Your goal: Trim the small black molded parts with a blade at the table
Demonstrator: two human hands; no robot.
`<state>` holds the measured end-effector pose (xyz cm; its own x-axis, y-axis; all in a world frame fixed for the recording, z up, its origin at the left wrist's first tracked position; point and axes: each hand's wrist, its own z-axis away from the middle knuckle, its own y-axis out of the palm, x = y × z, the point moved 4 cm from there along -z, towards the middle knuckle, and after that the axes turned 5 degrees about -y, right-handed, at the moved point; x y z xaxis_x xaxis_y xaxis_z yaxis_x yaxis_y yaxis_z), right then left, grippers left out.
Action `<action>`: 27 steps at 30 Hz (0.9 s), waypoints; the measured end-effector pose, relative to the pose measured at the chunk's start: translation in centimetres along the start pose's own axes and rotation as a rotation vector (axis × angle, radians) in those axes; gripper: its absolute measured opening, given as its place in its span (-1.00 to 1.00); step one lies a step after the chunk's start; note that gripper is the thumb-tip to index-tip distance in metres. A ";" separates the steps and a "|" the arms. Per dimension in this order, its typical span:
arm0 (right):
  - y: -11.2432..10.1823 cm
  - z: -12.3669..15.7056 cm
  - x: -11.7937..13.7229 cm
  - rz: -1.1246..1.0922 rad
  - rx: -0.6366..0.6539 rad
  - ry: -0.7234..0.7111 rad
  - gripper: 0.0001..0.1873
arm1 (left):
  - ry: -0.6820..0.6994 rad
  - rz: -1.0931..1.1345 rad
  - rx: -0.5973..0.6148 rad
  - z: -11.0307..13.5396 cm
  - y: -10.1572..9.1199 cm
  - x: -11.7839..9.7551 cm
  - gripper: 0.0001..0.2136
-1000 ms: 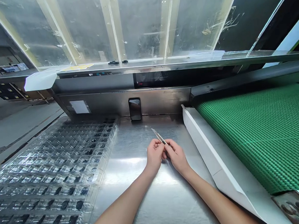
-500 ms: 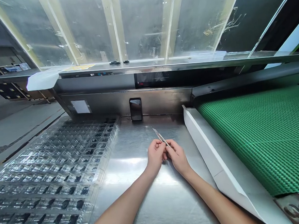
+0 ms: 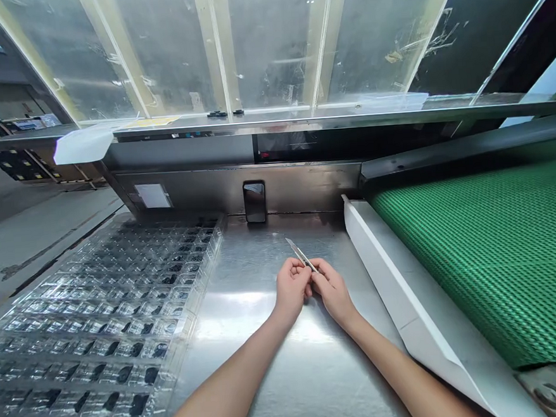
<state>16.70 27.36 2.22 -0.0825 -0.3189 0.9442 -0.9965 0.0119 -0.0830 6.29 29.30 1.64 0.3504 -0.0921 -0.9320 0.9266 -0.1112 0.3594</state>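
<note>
Both the left hand and the right hand are closed, thumbs and curled fingers drawn together around the near end of a slim knife, with almost no gap between the hands; which one bears more of its weight I cannot tell, since the fingers overlap there. Taking that grip as the middle of the dial, the bared blade points toward 11 o'clock over the metal worktop, apart from any other object. Farther out near 11 o'clock, a dark phone stands upright against the back wall. A clear plastic tray of many pockets spreads from 8 to 10 o'clock, with dark patches in many pockets, too glossy to make out. At 3 o'clock a white guard borders the worktop, and beyond it lies a green conveyor belt, well apart from the knife. The step in hand looks like handling or adjusting the knife itself, as its edge meets nothing. A next move would seem to call for a firm pinch by at least one hand, fingers behind the blade, and the point turned away from the forearms, which reach in from 7 and 5 o'clock.
</note>
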 end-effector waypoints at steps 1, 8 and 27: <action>0.0 0.0 -0.1 -0.006 0.002 -0.002 -0.72 | -0.001 0.001 0.004 0.0 0.0 0.0 -0.72; -0.1 0.1 -0.7 0.012 0.006 -0.007 -0.69 | 0.024 0.023 0.023 -0.1 -0.2 0.2 -0.68; -0.2 0.1 -0.8 0.020 0.019 0.009 -0.66 | 0.011 -0.006 0.013 0.1 -0.1 -0.4 -0.79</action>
<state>17.01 27.52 1.43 -0.1027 -0.3100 0.9452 -0.9941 -0.0001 -0.1080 6.05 29.28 1.94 0.3461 -0.0800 -0.9348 0.9269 -0.1246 0.3539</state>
